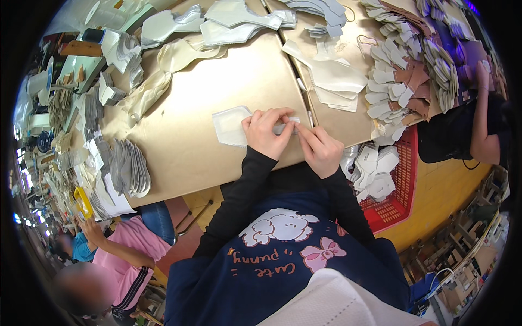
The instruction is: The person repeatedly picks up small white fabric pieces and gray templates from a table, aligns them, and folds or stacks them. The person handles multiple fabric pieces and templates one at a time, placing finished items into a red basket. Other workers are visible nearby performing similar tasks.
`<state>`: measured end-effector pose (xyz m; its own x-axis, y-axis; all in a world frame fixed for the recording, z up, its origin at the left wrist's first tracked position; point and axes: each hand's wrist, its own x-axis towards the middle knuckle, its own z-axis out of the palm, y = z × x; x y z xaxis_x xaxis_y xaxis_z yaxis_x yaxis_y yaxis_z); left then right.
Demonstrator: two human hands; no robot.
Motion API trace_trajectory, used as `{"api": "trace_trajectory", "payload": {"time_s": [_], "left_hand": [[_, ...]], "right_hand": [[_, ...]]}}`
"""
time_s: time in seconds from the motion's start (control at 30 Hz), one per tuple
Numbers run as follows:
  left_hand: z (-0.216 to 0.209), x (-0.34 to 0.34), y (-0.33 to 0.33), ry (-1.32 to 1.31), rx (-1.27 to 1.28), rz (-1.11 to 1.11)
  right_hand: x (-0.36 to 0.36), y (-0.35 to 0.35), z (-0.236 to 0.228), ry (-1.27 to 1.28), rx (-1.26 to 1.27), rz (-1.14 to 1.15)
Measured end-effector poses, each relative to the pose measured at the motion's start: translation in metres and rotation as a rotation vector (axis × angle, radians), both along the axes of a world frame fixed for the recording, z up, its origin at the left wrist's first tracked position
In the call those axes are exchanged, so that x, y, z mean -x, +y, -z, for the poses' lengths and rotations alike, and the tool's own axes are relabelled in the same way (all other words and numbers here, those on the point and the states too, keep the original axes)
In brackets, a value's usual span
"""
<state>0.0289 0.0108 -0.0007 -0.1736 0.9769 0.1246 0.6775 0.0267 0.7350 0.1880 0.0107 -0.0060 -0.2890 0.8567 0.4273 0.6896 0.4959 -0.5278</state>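
A white cut piece [230, 126], flat with a stitched or jagged edge, lies on the table in front of me. My left hand [267, 130] is closed over its right part, fingers curled and bent toward the right. Beside it, my right hand [322, 152] pinches the piece's narrow right end between thumb and forefinger. A small pale bit of that end shows between both sets of fingertips; the middle of the piece is hidden under my left hand. Whether it is fabric or leather I cannot tell.
Stacked white pieces [337, 81] and cream strips [157, 87] lie farther off. Grey stacks [129, 167] stand at the left. A red basket [405, 182] with white pieces is by my right arm. Co-workers sit at left, in a pink shirt [138, 239], and at right.
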Motion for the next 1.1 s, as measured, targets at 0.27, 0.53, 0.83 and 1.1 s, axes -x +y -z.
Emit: {"api": "trace_trajectory", "payload": {"time_s": [0.27,0.53,0.83,1.1], "left_hand": [[-0.005,0.03,-0.006,-0.108,0.016,0.104],[0.0,0.085,-0.027,0.381,0.018,0.079],[-0.006,0.105,-0.036,0.101,0.017,0.153],[-0.013,0.117,-0.061,-0.769,0.001,-0.01]], "right_hand": [[0.008,0.002,-0.004,0.04,0.049,0.061],[0.007,0.0,-0.006,-0.069,0.045,0.041],[0.009,0.0,-0.012,0.037,0.204,0.078],[0.013,-0.004,-0.037,0.294,0.565,-0.043]]}}
